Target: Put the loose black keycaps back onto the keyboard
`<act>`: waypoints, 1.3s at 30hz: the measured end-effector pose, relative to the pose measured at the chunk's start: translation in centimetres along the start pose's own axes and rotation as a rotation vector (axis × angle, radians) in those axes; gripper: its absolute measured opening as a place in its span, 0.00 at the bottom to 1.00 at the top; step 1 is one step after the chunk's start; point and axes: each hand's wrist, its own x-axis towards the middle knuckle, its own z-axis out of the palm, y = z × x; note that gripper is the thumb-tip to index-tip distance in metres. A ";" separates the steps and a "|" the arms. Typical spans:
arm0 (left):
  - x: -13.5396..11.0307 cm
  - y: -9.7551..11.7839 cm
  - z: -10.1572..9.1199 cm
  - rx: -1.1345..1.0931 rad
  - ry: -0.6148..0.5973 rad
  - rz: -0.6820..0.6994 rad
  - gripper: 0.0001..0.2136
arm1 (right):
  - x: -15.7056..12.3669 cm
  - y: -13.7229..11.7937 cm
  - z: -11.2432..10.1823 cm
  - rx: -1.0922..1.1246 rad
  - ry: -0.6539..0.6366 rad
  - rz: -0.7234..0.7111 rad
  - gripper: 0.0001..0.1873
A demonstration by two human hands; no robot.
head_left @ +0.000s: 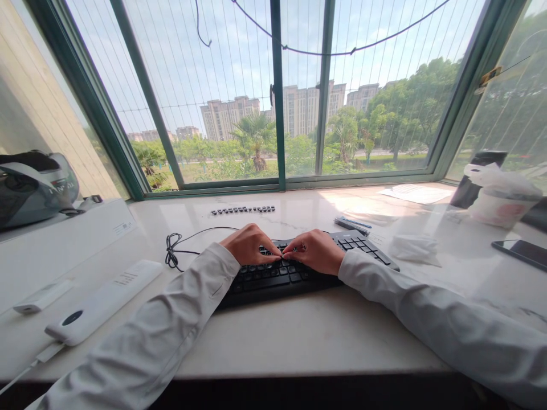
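A black keyboard [260,282] lies on the white counter, its number pad [359,242] showing to the right of my hands. Over its middle, my left hand [250,245] is closed, thumb and index finger pinched at the keys. My right hand [318,250] meets it there, its fingertips pinched together almost touching the left ones. Whatever sits between the fingertips is too small to make out. Beyond the keyboard, a row of loose black keycaps [243,210] lies on the counter. The keyboard's cable [172,250] is bundled at the left.
On the left are a white power bank [102,302], a small white device [43,297] and a helmet [36,188] on a white box [94,228]. To the right lie slim tools [352,225], a crumpled clear wrapper [414,249], a phone [523,252] and a bagged container [499,196].
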 end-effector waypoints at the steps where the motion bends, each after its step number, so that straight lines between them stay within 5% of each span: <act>1: 0.0 0.1 0.0 0.016 -0.002 -0.004 0.09 | 0.0 0.0 0.0 -0.013 0.001 -0.004 0.13; 6: -0.2 0.8 -0.2 0.087 0.005 -0.023 0.09 | -0.2 -0.2 -0.2 -0.105 0.005 -0.051 0.13; 12: 0.1 2.2 -0.3 0.253 0.021 0.001 0.11 | -1.0 -2.0 -2.0 -0.427 -0.129 -0.360 0.18; 16: 0.6 3.0 -0.2 0.327 0.022 -0.003 0.13 | -1.1 -3.1 -2.4 -0.528 -0.146 -0.439 0.19; 31: 0.3 2.4 0.4 0.371 -0.001 -0.029 0.14 | -1.0 -3.0 -2.0 -0.470 -0.140 -0.348 0.21; 36: 0.0 1.3 -0.1 0.447 0.119 -0.160 0.13 | -1.1 -2.5 -1.9 -0.370 0.009 -0.278 0.20; 39: 0.0 0.7 -0.4 0.505 0.186 -0.293 0.14 | -1.2 -2.6 -1.8 -0.353 -0.039 -0.286 0.21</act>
